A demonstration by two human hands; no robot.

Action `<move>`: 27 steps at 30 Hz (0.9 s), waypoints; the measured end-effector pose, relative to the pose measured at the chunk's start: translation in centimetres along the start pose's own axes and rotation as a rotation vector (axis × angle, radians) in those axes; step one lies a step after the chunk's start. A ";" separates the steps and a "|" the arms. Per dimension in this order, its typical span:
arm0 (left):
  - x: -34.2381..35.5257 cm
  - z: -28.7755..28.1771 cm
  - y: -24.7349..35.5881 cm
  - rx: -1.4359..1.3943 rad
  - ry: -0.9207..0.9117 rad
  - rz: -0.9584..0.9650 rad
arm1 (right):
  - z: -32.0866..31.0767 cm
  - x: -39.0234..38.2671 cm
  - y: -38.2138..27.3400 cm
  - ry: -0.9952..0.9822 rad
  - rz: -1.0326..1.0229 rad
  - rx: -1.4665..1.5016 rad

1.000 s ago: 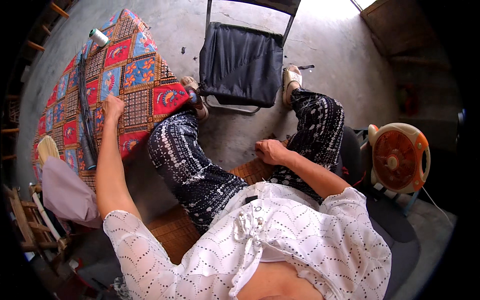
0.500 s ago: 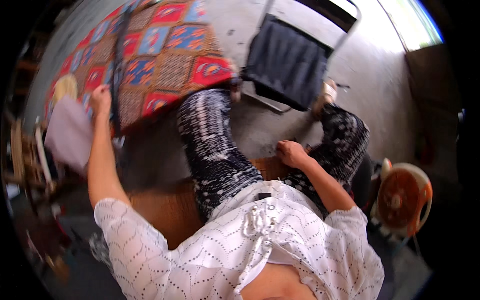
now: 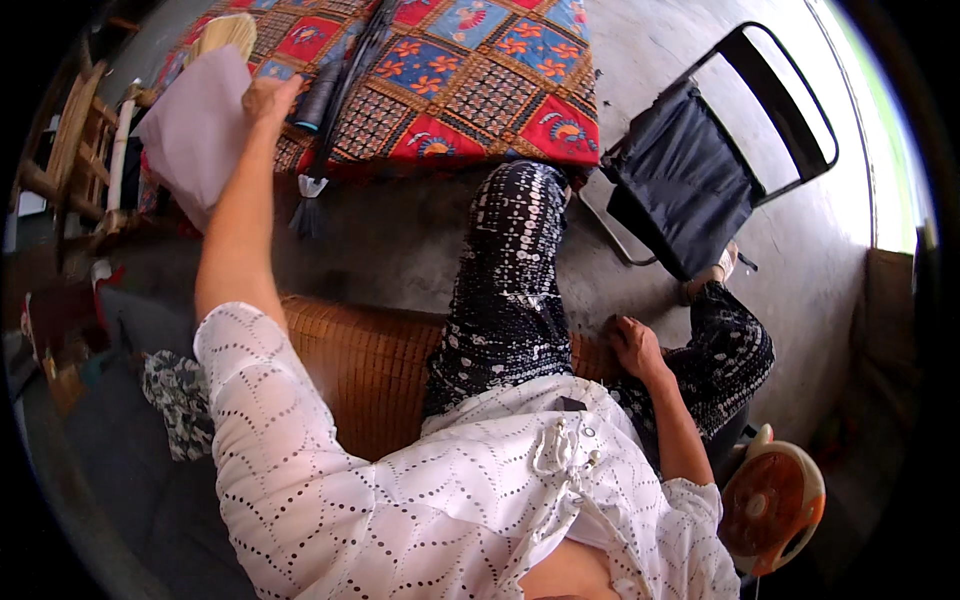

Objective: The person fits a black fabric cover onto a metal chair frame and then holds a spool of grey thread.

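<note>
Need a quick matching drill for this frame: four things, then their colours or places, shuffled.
1. left hand
2. folding chair
3. fan
4. patterned tablecloth

A. orange and cream
B. red and blue squares
C. between the mauve cloth and the dark spool, as pictured
D. black

Pairs: 1-C, 2-D, 3-A, 4-B

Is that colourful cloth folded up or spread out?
Spread out: the patterned cloth lies broad and flat, with its red and blue pattern showing right across.
</note>
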State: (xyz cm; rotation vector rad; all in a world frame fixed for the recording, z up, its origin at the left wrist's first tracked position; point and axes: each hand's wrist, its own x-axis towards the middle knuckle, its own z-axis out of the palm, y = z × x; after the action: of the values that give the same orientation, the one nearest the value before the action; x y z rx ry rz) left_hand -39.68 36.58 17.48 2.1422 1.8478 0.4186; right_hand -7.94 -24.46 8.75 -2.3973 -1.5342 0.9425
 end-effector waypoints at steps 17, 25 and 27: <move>-0.7 0.0 1.2 0.575 -0.173 0.307 | 0.4 2.3 1.7 0.057 -0.001 0.019; -2.3 -6.5 0.9 -0.171 -0.337 -0.173 | -2.2 1.7 -0.7 0.169 -0.046 0.190; -7.1 -7.1 6.2 -0.573 -0.464 -0.043 | -3.5 1.0 -1.3 0.276 -0.077 0.338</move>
State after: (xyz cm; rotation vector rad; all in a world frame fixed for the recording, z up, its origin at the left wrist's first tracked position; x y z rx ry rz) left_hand -37.82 28.81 26.24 1.6343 1.3127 0.3485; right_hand -6.68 -22.29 11.67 -2.1106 -1.2465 0.7470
